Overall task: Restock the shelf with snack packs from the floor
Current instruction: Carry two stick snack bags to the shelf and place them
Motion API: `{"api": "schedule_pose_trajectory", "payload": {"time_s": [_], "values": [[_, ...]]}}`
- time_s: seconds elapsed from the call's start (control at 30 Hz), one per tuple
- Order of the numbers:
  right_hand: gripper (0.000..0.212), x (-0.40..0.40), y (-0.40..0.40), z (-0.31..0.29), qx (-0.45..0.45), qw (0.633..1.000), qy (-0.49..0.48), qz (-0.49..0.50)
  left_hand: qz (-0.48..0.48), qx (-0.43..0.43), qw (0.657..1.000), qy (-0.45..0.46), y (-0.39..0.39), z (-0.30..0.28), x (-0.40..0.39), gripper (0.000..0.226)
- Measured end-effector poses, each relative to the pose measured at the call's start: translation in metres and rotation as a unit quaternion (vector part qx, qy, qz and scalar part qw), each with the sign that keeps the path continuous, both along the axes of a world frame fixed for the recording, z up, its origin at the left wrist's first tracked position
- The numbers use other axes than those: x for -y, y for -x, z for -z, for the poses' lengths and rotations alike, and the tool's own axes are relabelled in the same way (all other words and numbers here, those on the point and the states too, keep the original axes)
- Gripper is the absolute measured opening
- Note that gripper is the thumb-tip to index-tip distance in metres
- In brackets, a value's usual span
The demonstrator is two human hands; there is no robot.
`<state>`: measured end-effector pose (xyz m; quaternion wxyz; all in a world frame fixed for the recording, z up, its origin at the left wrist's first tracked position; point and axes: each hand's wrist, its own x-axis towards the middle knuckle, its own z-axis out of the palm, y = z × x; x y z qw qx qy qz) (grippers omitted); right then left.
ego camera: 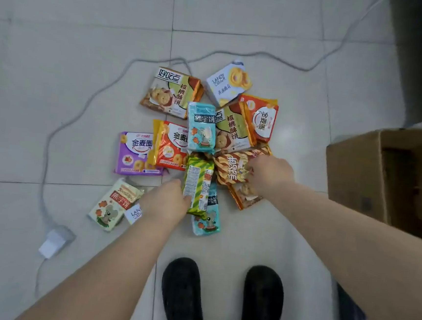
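Several snack packs lie in a pile on the tiled floor. My left hand (pixel 166 202) grips the left edge of a green-and-yellow striped pack (pixel 197 184), which lies over a teal bear-biscuit pack (pixel 208 221). My right hand (pixel 267 176) closes on a brown-and-orange striped pack (pixel 229 169) at the pile's right side. Around them lie a purple pack (pixel 135 153), an orange-red pack (pixel 171 145), a second teal pack (pixel 201 127), two green-brown cookie packs (pixel 172 92) and a white Landy box (pixel 228 83). The shelf is out of view.
An open cardboard box (pixel 382 174) stands at the right. A grey cable (pixel 81 112) loops round the pile to a white plug adapter (pixel 53 241) at the left. A cream bear pack (pixel 115 203) lies near my left wrist. My black shoes (pixel 184 298) stand just below the pile.
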<state>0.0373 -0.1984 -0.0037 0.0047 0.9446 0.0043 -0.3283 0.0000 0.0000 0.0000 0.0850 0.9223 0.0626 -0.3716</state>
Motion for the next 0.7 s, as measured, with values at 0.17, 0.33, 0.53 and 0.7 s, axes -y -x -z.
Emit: {"api": "schedule_pose_trajectory", "payload": {"time_s": [0.17, 0.33, 0.53, 0.7], "values": [[0.036, 0.012, -0.041, 0.086, 0.015, 0.998, 0.041, -0.049, -0.087, -0.028, 0.996, 0.008, -0.026, 0.096, 0.001, 0.044], [0.032, 0.016, -0.057, 0.142, 0.032, 0.991, 0.098, -0.082, -0.258, -0.085, 0.943, 0.194, -0.032, 0.165, -0.003, 0.057], [0.032, 0.011, -0.056, 0.161, 0.057, 0.991, 0.031, -0.114, -0.415, -0.143, 0.855, 0.276, -0.029, 0.181, -0.014, 0.052], [0.017, 0.014, -0.053, 0.156, 0.06, 0.993, 0.019, -0.103, -0.419, -0.063, 0.864, 0.271, -0.024, 0.169, -0.007, 0.055]]}}
